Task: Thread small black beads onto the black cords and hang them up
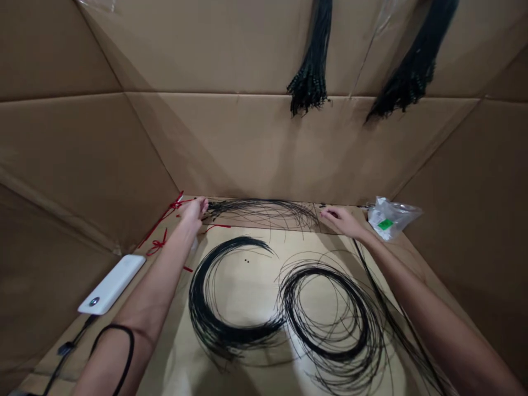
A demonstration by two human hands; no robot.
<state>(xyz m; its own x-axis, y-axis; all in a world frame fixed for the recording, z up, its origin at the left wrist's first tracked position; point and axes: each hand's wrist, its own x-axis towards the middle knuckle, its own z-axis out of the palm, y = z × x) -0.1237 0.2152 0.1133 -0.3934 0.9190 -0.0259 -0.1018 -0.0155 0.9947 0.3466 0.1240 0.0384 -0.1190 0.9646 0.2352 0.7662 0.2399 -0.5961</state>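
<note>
Black coils [201, 308] between forearms [144, 297], strands [264, 202] beside left hand [197, 209], plastic bag [391, 217] near right hand [340, 217], both grips unclear

This looks like a small workshop to me. Brown cardboard walls [206, 148] with fold lines stand at the back and on both sides, so it feels like being inside a giant box. The pale desk [243, 286] is covered with work stuff: a thick curved bundle [197, 297] of thin dark strings, a messy round coil [365, 324] next to it, and bits of red ribbon [158, 243]. Two dark bunches [315, 71] hang by the back wall. A see-through bag [394, 220] with a green label sits on the right, and a flat white box [111, 285] lies on the left.
</note>
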